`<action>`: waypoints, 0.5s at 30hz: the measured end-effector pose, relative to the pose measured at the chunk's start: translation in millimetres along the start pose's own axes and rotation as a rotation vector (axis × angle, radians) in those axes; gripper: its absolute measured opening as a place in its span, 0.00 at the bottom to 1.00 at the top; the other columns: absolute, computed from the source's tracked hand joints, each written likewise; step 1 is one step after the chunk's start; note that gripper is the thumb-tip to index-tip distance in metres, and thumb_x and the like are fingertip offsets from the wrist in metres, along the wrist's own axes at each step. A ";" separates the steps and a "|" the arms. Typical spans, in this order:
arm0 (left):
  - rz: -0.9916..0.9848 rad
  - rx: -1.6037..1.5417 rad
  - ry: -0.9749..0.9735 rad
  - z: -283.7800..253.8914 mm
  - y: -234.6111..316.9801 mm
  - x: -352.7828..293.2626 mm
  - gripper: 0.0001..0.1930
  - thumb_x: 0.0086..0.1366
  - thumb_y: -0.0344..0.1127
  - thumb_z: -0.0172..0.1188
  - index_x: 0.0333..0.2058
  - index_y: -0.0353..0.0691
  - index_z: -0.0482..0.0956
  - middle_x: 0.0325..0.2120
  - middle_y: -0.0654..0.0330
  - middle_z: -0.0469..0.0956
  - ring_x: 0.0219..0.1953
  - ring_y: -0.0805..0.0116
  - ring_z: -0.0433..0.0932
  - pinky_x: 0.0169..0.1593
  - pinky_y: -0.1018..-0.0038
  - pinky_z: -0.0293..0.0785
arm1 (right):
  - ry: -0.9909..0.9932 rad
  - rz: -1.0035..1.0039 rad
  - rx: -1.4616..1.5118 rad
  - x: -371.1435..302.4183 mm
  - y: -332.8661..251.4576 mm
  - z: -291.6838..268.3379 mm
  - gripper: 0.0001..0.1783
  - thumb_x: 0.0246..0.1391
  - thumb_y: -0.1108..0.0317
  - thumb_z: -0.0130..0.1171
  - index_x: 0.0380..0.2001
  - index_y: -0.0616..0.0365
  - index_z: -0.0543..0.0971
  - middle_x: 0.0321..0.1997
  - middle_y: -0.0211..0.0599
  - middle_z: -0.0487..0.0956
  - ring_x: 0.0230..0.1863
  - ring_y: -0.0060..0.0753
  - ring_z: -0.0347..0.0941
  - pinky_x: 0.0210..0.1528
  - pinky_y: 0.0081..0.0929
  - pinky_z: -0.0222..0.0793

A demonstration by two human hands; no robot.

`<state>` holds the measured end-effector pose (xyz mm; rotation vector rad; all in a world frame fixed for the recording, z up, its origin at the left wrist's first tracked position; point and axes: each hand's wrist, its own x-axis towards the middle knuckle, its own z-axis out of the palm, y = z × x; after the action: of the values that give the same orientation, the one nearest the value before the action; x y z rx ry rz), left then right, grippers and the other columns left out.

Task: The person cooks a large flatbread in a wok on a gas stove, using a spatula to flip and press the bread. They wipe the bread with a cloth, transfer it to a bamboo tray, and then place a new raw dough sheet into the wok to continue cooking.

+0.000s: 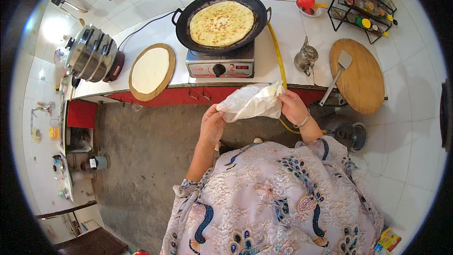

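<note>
As a white countertop [293, 33] curves across the view, a black 2-handled wok [261, 16] sits on a tabletop gas stove [221, 60]. Inside the wok lies a browned, round flatbread [222, 22]; left of the stove, a disc of pale rolled dough [151, 70] covers most of a round wooden board [145, 97]. On the near side of the counter's front edge, a thin whitish sheet [252, 105], its material hard to tell, is spread between the left hand [212, 120] and the right hand [293, 108]. Its long axis runs left to right, across the line from hands to wok, the right end slightly higher in the view. With the wok ahead, well apart from both hands, the left is more nearly in line with it; the right stands off to its right. Thumb and fingers of the left pinch 1 end of the sheet, while the right, a silver-coloured bracelet [305, 119] at its wrist, grasps the other, bunched end.
</note>
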<state>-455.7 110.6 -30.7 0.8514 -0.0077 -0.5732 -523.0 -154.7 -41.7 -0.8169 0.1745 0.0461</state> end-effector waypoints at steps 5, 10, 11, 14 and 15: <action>-0.186 -0.278 -0.088 -0.7 -0.5 -7.2 0.17 0.59 0.38 0.50 0.43 0.35 0.70 0.41 0.55 0.75 0.44 0.63 0.74 0.49 0.66 0.69 | -0.102 0.065 0.131 -0.1 0.4 10.4 0.15 0.57 0.72 0.43 0.46 0.64 0.71 0.46 0.38 0.74 0.47 0.30 0.70 0.51 0.29 0.65; -0.537 -0.349 -0.110 -3.0 -24.1 2.0 0.36 0.61 0.64 0.37 0.51 0.35 0.64 0.43 0.53 0.74 0.40 0.63 0.76 0.31 0.74 0.75 | -0.185 0.096 0.392 8.0 14.6 9.9 0.17 0.58 0.64 0.40 0.44 0.60 0.72 0.48 0.38 0.74 0.48 0.35 0.70 0.53 0.35 0.62; -0.628 -0.428 -0.104 -3.3 -30.4 2.3 0.40 0.58 0.70 0.33 0.51 0.36 0.64 0.40 0.54 0.75 0.37 0.66 0.77 0.24 0.79 0.72 | -0.189 0.121 0.445 8.0 15.1 11.7 0.17 0.58 0.62 0.39 0.44 0.60 0.72 0.48 0.37 0.74 0.48 0.36 0.70 0.54 0.37 0.61; -0.594 -0.413 -0.297 -3.4 -29.9 9.2 0.31 0.63 0.60 0.38 0.51 0.37 0.65 0.40 0.57 0.75 0.39 0.68 0.75 0.29 0.75 0.74 | -0.188 0.138 0.578 9.7 9.5 15.1 0.20 0.59 0.57 0.38 0.43 0.58 0.73 0.47 0.38 0.75 0.49 0.38 0.70 0.54 0.39 0.60; -0.511 -0.256 -0.121 9.8 -22.4 9.3 0.28 0.64 0.55 0.41 0.50 0.36 0.65 0.41 0.57 0.75 0.41 0.67 0.75 0.35 0.73 0.73 | -0.185 0.137 0.617 10.3 6.8 15.7 0.20 0.59 0.56 0.38 0.43 0.58 0.73 0.46 0.38 0.75 0.49 0.39 0.70 0.55 0.40 0.60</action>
<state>-460.7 87.6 -42.1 0.5645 0.1747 -1.0808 -511.4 -138.9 -37.9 -0.1826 0.0616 0.1864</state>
